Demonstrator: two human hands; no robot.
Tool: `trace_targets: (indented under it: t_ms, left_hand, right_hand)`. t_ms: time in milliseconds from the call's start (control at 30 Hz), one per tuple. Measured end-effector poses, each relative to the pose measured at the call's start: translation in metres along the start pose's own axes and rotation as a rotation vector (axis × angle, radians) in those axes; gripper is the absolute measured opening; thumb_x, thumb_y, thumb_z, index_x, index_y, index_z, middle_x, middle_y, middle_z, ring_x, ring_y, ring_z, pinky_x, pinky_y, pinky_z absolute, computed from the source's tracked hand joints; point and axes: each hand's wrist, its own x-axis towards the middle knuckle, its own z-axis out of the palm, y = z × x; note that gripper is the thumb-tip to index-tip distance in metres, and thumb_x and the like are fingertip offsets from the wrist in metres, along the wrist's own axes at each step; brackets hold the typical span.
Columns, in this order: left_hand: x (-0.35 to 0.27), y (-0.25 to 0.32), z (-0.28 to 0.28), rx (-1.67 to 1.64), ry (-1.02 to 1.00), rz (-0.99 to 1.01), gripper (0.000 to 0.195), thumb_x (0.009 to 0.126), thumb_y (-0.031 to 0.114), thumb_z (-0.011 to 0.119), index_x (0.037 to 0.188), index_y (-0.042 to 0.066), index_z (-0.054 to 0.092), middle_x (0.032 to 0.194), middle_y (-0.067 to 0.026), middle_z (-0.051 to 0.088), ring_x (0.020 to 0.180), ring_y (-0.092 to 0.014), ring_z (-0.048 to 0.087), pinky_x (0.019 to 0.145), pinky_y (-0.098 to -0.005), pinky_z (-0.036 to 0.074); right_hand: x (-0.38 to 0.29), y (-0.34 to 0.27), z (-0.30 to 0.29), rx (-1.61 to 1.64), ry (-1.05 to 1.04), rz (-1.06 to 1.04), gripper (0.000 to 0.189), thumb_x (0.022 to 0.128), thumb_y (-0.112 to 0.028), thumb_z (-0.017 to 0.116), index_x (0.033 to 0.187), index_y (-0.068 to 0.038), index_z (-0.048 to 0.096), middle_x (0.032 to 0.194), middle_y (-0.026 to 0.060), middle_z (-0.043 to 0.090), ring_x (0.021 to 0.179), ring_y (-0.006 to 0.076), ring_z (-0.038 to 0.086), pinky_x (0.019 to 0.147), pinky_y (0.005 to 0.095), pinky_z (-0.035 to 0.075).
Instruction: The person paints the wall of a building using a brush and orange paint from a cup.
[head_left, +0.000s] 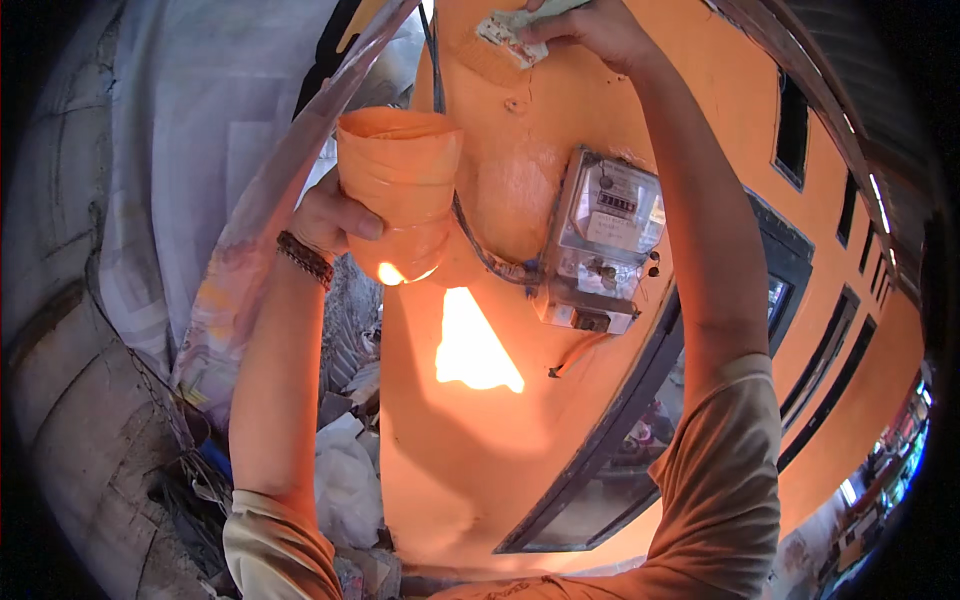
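Note:
My left hand (337, 217) grips an orange paint-coated plastic cup (401, 187) at its side, holding it upright in front of the wall. A little paint-coloured liquid or coating shows inside the rim. Raised at the top, my right hand (581, 34) holds a flat paintbrush (514, 37) with a pale, paint-crusted ferrule. Its orange-stained bristles (491, 61) lie against the orange wall (480, 450). Right below the brush, the wall has a small hole and a thin crack. Wet-looking, shiny paint shows beside the electricity meter (600, 240).
Black cables (480, 247) run down the wall into the meter. A dark-framed window (600, 480) lies below it, with dark vent openings (791, 135) to the right. A whitish cloth (217, 150) hangs at left. Rubble and a white plastic bag (345, 480) lie low beside the wall's edge.

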Motion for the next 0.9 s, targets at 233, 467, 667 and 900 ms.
trace_targets:
  t_ms: [233, 467, 667, 900]
  left_hand:
    - [0.004, -0.006, -0.009, -0.062, -0.03, -0.004, 0.088, 0.049, 0.0, 0.076, 0.133, -0.002, 0.048, 0.122, -0.0117, 0.063, 0.113, -0.026, 0.059, 0.1, -0.0402, 0.046]
    - [0.0, -0.006, -0.002, -0.058, -0.031, 0.095, 0.089, 0.048, 0.001, 0.077, 0.133, -0.002, 0.048, 0.122, -0.0118, 0.063, 0.113, -0.026, 0.059, 0.099, -0.0404, 0.047]
    - [0.001, -0.008, -0.007, -0.033, -0.022, 0.08, 0.089, 0.048, 0.001, 0.077, 0.132, -0.002, 0.049, 0.121, -0.0119, 0.063, 0.112, -0.026, 0.06, 0.099, -0.04, 0.047]
    - [0.002, -0.012, -0.012, -0.075, -0.047, 0.053, 0.088, 0.048, 0.0, 0.076, 0.131, -0.003, 0.049, 0.121, -0.0131, 0.063, 0.113, -0.027, 0.06, 0.1, -0.0407, 0.047]
  right_hand:
    - [-0.013, -0.004, 0.008, -0.034, 0.167, -0.114, 0.024, 0.061, 0.0, 0.078, 0.082, -0.001, 0.067, 0.075, 0.0071, 0.067, 0.066, 0.0158, 0.063, 0.058, 0.0285, 0.051]
    - [-0.011, 0.0, 0.036, 0.054, -0.114, 0.065, 0.02, 0.061, 0.0, 0.078, 0.079, -0.001, 0.067, 0.07, 0.0067, 0.065, 0.06, 0.0143, 0.062, 0.053, 0.0262, 0.05]
    - [0.018, -0.013, 0.024, -0.188, 0.201, -0.216, 0.019, 0.062, 0.001, 0.077, 0.078, -0.002, 0.067, 0.069, 0.0068, 0.066, 0.061, 0.0165, 0.063, 0.057, 0.0305, 0.052]
    - [-0.005, 0.03, 0.045, -0.644, 0.32, -0.779, 0.012, 0.067, -0.013, 0.07, 0.078, -0.014, 0.065, 0.082, 0.0078, 0.068, 0.075, 0.0305, 0.066, 0.066, 0.0398, 0.053]
